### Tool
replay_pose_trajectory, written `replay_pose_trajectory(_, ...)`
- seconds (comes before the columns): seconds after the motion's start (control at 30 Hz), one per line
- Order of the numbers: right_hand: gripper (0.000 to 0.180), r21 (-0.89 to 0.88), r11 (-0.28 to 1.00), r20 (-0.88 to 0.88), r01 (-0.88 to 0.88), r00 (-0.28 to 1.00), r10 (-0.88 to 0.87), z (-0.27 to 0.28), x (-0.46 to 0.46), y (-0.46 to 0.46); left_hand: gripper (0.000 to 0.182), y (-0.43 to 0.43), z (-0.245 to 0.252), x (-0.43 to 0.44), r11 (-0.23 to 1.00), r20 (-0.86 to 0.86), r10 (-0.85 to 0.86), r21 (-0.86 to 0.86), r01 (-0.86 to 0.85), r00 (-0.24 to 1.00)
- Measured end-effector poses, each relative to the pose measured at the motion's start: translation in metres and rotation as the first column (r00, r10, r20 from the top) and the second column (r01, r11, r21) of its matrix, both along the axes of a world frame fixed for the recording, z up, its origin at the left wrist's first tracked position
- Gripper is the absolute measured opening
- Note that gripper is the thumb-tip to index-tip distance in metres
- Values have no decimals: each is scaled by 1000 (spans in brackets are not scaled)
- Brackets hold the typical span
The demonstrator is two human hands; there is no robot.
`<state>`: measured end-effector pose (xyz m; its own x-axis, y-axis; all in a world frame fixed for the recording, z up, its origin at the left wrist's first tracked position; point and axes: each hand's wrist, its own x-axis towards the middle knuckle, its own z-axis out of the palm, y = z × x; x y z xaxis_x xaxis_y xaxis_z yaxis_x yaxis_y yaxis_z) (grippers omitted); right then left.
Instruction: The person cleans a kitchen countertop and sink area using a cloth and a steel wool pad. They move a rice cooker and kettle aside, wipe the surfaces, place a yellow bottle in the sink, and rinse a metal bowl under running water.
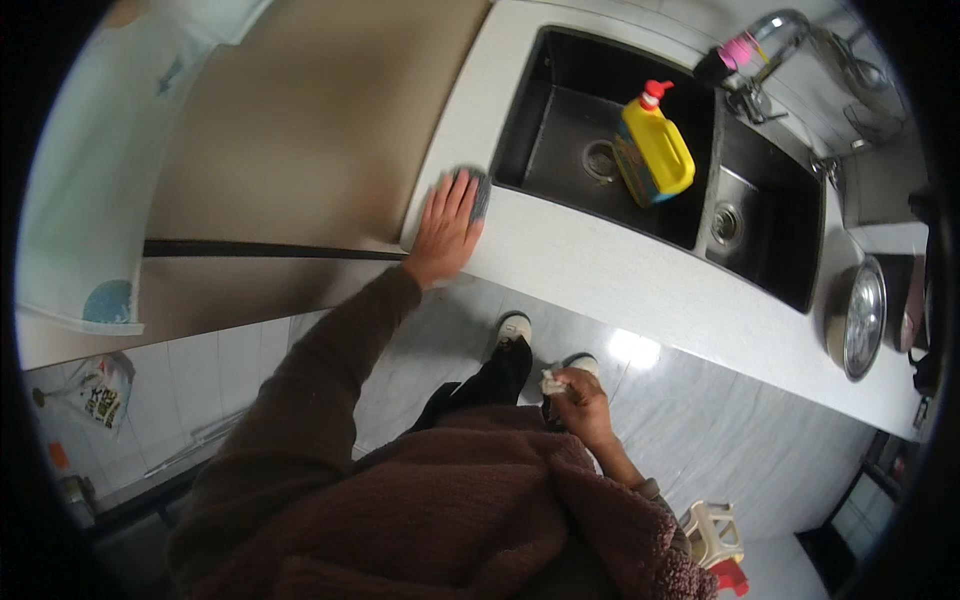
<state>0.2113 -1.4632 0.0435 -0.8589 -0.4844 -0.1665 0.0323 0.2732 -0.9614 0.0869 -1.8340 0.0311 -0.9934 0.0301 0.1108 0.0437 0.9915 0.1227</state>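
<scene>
My left hand point(447, 217) lies flat, fingers stretched, over a dark grey cloth or pad point(481, 196), pressing it to the white countertop point(600, 244) by the sink's left front corner. Most of the grey piece is hidden under the palm. Lower down, in front of my body, my right hand point(585, 409) pinches a small crumpled white piece point(553, 382), perhaps tissue or cloth. A yellow jug-like bottle with a red pump point(660, 154) stands or leans inside the larger basin of the black double sink point(570, 127).
A chrome faucet point(784, 30) with a pink band rises behind the sink. To the right, a metal bowl point(862, 319) leans on its side. A tall beige cabinet or fridge side point(315, 127) borders the counter on the left. On the floor stands a cream plastic stool point(714, 529).
</scene>
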Motion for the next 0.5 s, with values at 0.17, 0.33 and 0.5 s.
replay_pose_trajectory(0.17,38,125,985,-53,123,992,-117,0,-15,53,58,24,-20,-56,1000,-38,15,10,-15,999)
replay_pose_trajectory(0.33,30,-27,953,84,303,950,-300,1,-24,112,65,76,-1,43,991,61,-114,70,110,992)
replay_pose_trajectory(0.5,35,-58,882,192,467,873,-449,-14,-3,147,67,167,19,7,944,190,-329,51,326,925)
